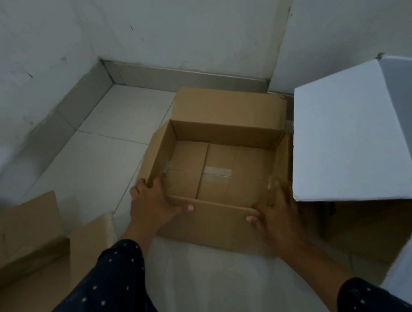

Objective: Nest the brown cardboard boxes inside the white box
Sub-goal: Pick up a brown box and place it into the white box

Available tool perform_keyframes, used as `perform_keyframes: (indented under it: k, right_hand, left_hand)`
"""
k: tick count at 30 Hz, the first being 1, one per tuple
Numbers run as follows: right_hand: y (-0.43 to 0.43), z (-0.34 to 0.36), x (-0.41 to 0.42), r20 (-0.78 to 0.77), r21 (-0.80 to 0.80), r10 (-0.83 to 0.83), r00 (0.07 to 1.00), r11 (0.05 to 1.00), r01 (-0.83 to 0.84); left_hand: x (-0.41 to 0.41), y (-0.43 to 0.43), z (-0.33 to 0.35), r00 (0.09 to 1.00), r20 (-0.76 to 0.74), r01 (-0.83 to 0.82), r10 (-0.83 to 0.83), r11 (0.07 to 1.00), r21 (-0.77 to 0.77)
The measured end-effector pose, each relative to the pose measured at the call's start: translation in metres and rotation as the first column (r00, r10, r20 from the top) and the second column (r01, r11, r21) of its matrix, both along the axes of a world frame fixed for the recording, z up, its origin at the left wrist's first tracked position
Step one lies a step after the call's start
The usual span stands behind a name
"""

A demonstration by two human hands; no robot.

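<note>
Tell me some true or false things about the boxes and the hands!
1. Both hands hold the open brown box. True: left hand and right hand grip its near corners.
2. The brown box is full of toys. False: it is empty.
3. The white box sits right of the brown box. True.
4. The brown box is already inside the white box. False: it is beside it, on the floor.
</note>
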State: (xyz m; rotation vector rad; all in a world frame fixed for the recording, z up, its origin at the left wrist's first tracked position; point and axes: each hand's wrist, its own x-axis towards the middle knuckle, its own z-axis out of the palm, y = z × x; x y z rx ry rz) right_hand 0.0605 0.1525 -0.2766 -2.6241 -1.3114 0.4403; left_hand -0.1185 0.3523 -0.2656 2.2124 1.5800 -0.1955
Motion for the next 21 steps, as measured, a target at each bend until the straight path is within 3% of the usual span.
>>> perform_keyframes:
  k: [7,11,15,19,21]
  right_hand:
    - [0.008,0.003,-0.011,-0.056,-0.254,-0.004,0.998,0.967,-0.010]
    - [0.007,0.012,-0.020,-0.055,-0.318,-0.002,0.999,0.948,-0.016]
    - [0.003,0.034,-0.039,0.013,-0.213,0.169,0.985,0.963,-0.163]
    - [0.004,0.066,-0.066,-0.200,-0.046,0.333,0.922,0.936,-0.348]
    - [0.005,0.082,-0.083,-0.226,-0.019,0.398,0.889,0.911,-0.412]
  left_hand:
    - [0.005,-0.006,-0.004,1.000,-0.024,0.009,-0.009,1.000,0.022]
    - [0.001,-0.022,-0.006,1.000,0.005,-0.029,0.029,1.000,0.011]
    - [-0.007,-0.050,0.007,1.000,-0.007,0.027,-0.026,0.992,0.121]
    - [-0.034,-0.073,0.031,1.000,0.018,0.015,-0.019,0.983,0.182]
    - [-0.060,-0.080,0.046,0.999,0.025,0.023,-0.030,0.975,0.220]
